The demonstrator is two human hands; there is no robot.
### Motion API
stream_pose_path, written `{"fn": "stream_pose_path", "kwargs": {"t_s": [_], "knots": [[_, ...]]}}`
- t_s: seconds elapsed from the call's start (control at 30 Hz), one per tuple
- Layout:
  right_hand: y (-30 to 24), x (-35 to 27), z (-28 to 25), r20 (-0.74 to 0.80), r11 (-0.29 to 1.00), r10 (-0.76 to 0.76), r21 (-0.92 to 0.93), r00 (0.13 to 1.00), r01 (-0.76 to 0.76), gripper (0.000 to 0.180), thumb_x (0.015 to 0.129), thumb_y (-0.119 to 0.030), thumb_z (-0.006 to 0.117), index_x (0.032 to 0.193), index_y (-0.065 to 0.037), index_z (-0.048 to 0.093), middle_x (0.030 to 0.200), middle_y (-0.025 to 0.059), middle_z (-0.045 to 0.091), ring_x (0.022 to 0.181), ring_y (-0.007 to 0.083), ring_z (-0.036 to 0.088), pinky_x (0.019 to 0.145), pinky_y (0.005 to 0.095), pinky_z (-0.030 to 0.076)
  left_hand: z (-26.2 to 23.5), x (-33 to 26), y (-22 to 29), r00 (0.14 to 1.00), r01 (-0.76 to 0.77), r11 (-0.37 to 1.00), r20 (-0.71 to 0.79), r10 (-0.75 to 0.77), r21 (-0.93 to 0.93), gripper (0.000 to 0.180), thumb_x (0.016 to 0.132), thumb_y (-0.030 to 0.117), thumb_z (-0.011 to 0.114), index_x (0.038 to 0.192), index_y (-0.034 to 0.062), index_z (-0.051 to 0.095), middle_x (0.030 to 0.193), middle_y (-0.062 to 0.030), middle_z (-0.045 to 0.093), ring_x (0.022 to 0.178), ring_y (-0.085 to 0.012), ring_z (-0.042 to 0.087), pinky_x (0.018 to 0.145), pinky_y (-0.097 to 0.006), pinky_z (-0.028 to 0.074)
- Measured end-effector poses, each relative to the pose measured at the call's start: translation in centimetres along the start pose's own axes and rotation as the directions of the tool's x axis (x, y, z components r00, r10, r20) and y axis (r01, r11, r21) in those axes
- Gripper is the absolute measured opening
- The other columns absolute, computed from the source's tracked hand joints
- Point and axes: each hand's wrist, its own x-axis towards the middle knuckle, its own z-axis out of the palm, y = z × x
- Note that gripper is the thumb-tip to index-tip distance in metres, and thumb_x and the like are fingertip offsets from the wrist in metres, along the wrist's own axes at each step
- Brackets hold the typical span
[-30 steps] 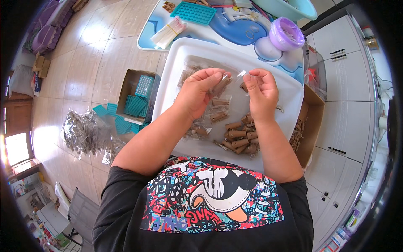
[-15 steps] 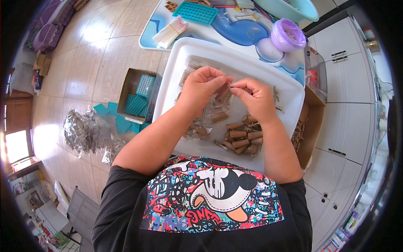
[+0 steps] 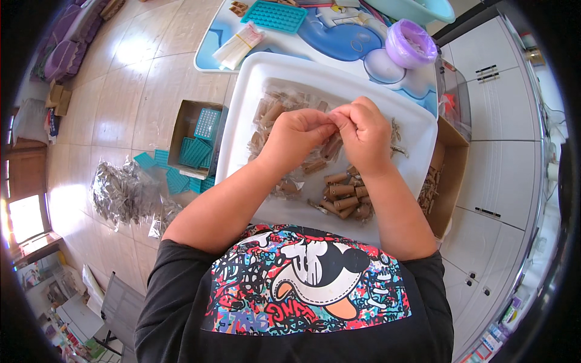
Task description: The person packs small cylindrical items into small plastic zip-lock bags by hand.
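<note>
My left hand [image 3: 301, 134] and my right hand [image 3: 365, 134] meet over a white tray [image 3: 239, 100], fingertips pinched together. Between them they grip the top of a small clear plastic bag [image 3: 331, 147] with a brown tube showing through it. My fingers cover the bag's upper end. Beneath my right forearm lies a pile of loose brown tubes [image 3: 342, 192], each with a small hole. Wrapped brown tubes [image 3: 273, 113] fill the tray's left side, partly under my left hand. A few thin dried twig-like pieces [image 3: 396, 134] lie along its right side.
Behind the tray, a blue-patterned table [image 3: 308, 36] bears a bundle of clear bags [image 3: 241, 46], a teal mould [image 3: 273, 16] and a purple-lined tub [image 3: 411, 45]. Cardboard boxes flank the tray: one with teal trays [image 3: 189, 112], one [image 3: 454, 166] with brown pieces. Silvery packets [image 3: 124, 187] lie on the floor.
My right hand has risen and turned inward, its fingertips now closed against the left hand's. The view has shifted slightly.
</note>
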Motion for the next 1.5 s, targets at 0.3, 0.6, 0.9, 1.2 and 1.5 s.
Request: {"fn": "stream_pose_path", "kwargs": {"t_s": [0.3,0.6,0.9,1.2,1.5], "knots": [[3.1,1.0,-3.3,0.078,0.331,0.703,0.844,0.707,-0.423,0.016,0.089,-0.020,0.050,0.087,-0.005,0.056,0.070,-0.0011,0.052,0.054,0.0046,0.041,0.045,0.0181,0.032,-0.4,0.0,0.9,0.991,0.093,0.961,-0.064,-0.114,-0.261,0.012,0.086,0.007,0.054,0.095,0.0005,0.058,0.093,-0.0059,0.063,0.076,-0.0088,0.057,0.069,-0.022,0.047],[0.7,-0.1,-2.0,0.364,0.569,0.561,0.483,0.744,-0.665,0.015,0.079,-0.014,0.065,0.085,-0.002,0.060,0.066,-0.0061,0.054,0.056,-0.0002,0.041,0.048,0.0151,0.031,-0.8,0.1,1.1,0.993,0.045,0.970,-0.098,-0.070,-0.240,0.010,0.085,0.006,0.054,0.093,0.0007,0.056,0.090,-0.0067,0.063,0.079,-0.0102,0.058,0.069,-0.024,0.049],[1.4,-0.6,-1.6,0.377,0.498,0.571,0.547,0.729,-0.673,0.009,0.080,-0.009,0.061,0.084,-0.001,0.061,0.070,-0.0046,0.056,0.059,0.0001,0.044,0.050,0.0152,0.034,-0.9,0.1,1.8,0.990,0.049,0.973,-0.117,-0.076,-0.224,0.011,0.083,0.002,0.052,0.092,0.0007,0.057,0.087,-0.0048,0.062,0.079,-0.0101,0.058,0.068,-0.023,0.050],[0.7,0.1,-2.5,0.448,0.378,0.605,0.567,0.658,-0.732,0.012,0.080,-0.013,0.063,0.086,-0.002,0.062,0.066,-0.0073,0.052,0.054,-0.0017,0.037,0.046,0.0138,0.026,-1.9,-0.4,1.8,0.998,0.001,0.978,-0.068,-0.016,-0.210,0.011,0.082,0.006,0.054,0.085,-0.0019,0.060,0.085,-0.0049,0.062,0.078,-0.0094,0.057,0.068,-0.023,0.049],[0.5,-0.2,-1.2,0.454,0.690,0.559,0.209,0.694,-0.693,0.018,0.082,-0.021,0.061,0.081,-0.003,0.063,0.063,-0.0048,0.054,0.057,0.0022,0.041,0.052,0.0179,0.033,-1.4,-0.5,0.7,0.973,-0.140,0.985,-0.167,0.156,0.105,0.016,0.080,0.006,0.059,0.095,-0.0003,0.056,0.076,-0.0047,0.062,0.069,-0.0073,0.056,0.063,-0.021,0.045]]}}
